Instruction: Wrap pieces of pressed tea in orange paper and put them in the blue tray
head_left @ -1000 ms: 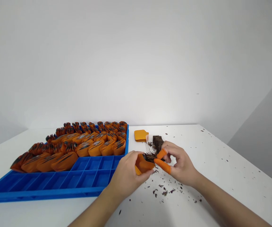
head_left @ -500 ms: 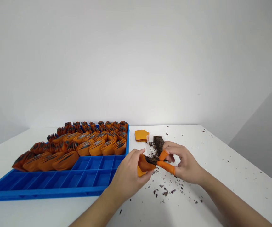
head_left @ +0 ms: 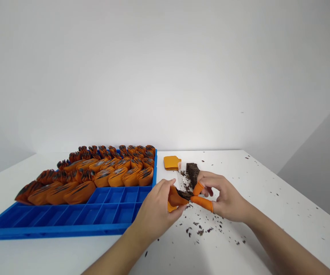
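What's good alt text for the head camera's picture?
The left hand holds an orange pouch; the right hand, with orange finger covers, pinches dark material at its mouth. To the left, a blue tray is partly filled with orange bundles; dark crumbs litter the table.

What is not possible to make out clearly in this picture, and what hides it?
All in the head view:
- Outer left side of the packet: covered by the left hand.
- Near right corner of the tray: behind the left hand.
- Near end of the dark stack: behind the right hand.
- Rest of both forearms: cut off by the bottom edge.
- What the crumbs are: too small to tell.
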The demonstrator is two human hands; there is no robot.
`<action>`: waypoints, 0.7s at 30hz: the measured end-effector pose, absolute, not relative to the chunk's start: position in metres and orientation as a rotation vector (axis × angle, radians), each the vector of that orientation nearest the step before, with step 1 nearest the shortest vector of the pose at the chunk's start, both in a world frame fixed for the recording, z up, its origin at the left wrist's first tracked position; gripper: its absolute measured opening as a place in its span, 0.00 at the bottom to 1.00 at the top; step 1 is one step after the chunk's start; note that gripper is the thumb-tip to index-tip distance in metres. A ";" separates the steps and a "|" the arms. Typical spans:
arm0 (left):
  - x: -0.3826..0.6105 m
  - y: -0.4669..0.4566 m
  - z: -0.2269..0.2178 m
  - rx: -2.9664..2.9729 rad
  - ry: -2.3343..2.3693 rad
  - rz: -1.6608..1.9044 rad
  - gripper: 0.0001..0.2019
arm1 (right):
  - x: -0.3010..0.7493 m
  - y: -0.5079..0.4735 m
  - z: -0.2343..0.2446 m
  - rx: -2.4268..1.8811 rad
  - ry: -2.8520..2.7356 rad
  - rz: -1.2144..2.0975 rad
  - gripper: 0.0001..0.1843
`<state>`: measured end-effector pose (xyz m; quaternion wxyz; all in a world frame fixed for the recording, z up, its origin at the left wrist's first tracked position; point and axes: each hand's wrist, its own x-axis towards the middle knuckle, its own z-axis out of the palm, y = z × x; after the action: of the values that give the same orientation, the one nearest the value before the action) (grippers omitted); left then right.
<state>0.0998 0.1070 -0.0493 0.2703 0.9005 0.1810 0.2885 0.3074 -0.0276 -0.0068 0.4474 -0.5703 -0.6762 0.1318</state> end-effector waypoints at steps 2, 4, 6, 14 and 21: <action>0.100 0.107 -0.050 2.440 0.486 0.777 0.28 | 0.308 -0.027 -0.008 -1.421 -1.677 0.346 0.14; 0.100 0.108 -0.050 2.457 0.481 0.783 0.28 | 0.309 -0.027 -0.008 -1.418 -1.678 0.351 0.14; 0.101 0.107 -0.050 2.472 0.480 0.789 0.28 | 0.309 -0.027 -0.009 -1.411 -1.675 0.337 0.15; 0.100 0.105 -0.052 2.523 0.506 0.786 0.30 | 0.310 -0.024 -0.011 -1.415 -1.676 0.309 0.15; 0.100 0.103 -0.052 2.567 0.514 0.786 0.31 | 0.308 -0.023 -0.011 -1.458 -1.656 0.315 0.16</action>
<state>0.1002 0.1029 -0.0521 0.2026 0.9196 0.1843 0.2816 0.3077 -0.0231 -0.0115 0.4407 -0.5874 -0.6669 0.1268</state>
